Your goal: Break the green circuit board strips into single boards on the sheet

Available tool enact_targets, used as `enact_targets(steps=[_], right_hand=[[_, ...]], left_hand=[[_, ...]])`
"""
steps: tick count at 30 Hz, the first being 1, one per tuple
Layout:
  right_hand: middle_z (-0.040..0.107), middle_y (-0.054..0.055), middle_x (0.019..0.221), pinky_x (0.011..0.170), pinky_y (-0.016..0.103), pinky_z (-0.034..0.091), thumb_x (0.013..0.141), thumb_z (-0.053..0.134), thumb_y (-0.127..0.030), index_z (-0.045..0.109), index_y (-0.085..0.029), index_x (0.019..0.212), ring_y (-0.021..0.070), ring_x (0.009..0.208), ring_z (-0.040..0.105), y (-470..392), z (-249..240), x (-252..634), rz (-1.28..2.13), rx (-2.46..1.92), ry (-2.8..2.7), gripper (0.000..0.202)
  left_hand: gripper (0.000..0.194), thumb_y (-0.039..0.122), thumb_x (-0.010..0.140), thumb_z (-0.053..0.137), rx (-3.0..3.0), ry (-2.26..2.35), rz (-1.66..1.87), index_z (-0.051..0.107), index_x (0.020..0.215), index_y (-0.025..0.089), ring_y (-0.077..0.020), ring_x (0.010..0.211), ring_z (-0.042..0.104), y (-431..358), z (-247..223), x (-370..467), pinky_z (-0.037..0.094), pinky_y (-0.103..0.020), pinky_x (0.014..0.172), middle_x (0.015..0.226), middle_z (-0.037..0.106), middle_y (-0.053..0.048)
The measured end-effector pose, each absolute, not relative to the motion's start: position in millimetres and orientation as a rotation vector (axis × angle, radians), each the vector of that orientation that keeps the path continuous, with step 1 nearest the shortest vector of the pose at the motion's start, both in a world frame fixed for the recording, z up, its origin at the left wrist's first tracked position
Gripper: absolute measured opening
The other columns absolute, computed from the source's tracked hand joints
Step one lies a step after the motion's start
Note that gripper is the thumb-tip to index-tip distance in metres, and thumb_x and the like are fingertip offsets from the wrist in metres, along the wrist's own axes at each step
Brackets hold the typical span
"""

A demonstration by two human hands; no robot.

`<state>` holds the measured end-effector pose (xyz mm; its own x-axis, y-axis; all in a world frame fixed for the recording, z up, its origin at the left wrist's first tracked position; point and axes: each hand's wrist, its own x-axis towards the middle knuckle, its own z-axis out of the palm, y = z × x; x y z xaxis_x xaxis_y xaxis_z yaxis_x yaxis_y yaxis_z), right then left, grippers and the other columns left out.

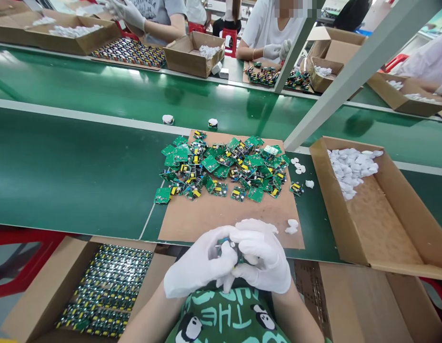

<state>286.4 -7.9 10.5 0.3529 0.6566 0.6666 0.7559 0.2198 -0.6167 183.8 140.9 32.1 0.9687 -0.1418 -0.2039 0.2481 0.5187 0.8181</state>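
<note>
My left hand (203,264) and my right hand (266,259), both in white gloves, meet close to my body at the table's front edge. Between them is a small circuit board (226,240), mostly covered by the fingers. My left fingers close around it from one side, while the right fingers curl over the other. Just beyond lies a brown cardboard sheet (206,219) with a loose pile of green circuit boards (221,166) carrying yellow and black parts. A small white piece (292,226) rests on the sheet right of my right hand.
An open cardboard box (392,228) with white pieces (353,166) stands right. Lower left, another box (45,286) holds rows of boards (106,281). A slanted metal post (335,105) rises beyond the sheet. Two white-topped items (167,119) sit on the green belt (121,90). Co-workers sit opposite.
</note>
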Motion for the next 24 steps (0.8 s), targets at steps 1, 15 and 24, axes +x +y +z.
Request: enact_targets(steps=[1,15,24], right_hand=[[0.073,0.008,0.111,0.094,0.046,0.053,0.092,0.062,-0.039,0.046,-0.031,0.134,0.0240,0.107,0.067,-8,11,286,-0.106,-1.486,-1.340,0.045],[0.070,0.007,0.104,0.086,0.048,0.055,0.099,0.045,-0.045,0.045,-0.033,0.132,0.0246,0.099,0.068,-7,6,282,-0.180,-1.591,-1.240,0.035],[0.067,0.006,0.106,0.084,0.044,0.054,0.099,0.047,-0.042,0.049,-0.037,0.130,0.0228,0.094,0.068,-13,11,285,-0.138,-1.552,-1.316,0.032]], left_hand=[[0.040,0.051,0.087,0.063,1.049,0.136,-0.212,0.062,0.110,0.017,-0.0050,0.044,0.051,140,34,184,0.040,-0.015,0.040,0.081,0.063,-0.004],[0.035,0.044,0.087,0.064,0.737,0.210,-0.244,0.065,0.109,0.016,-0.0030,0.047,0.042,129,31,191,0.031,-0.016,0.044,0.074,0.048,0.000],[0.045,0.051,0.088,0.060,0.822,0.175,-0.262,0.059,0.115,0.015,-0.0053,0.043,0.040,126,33,185,0.028,-0.018,0.040,0.066,0.049,0.001]])
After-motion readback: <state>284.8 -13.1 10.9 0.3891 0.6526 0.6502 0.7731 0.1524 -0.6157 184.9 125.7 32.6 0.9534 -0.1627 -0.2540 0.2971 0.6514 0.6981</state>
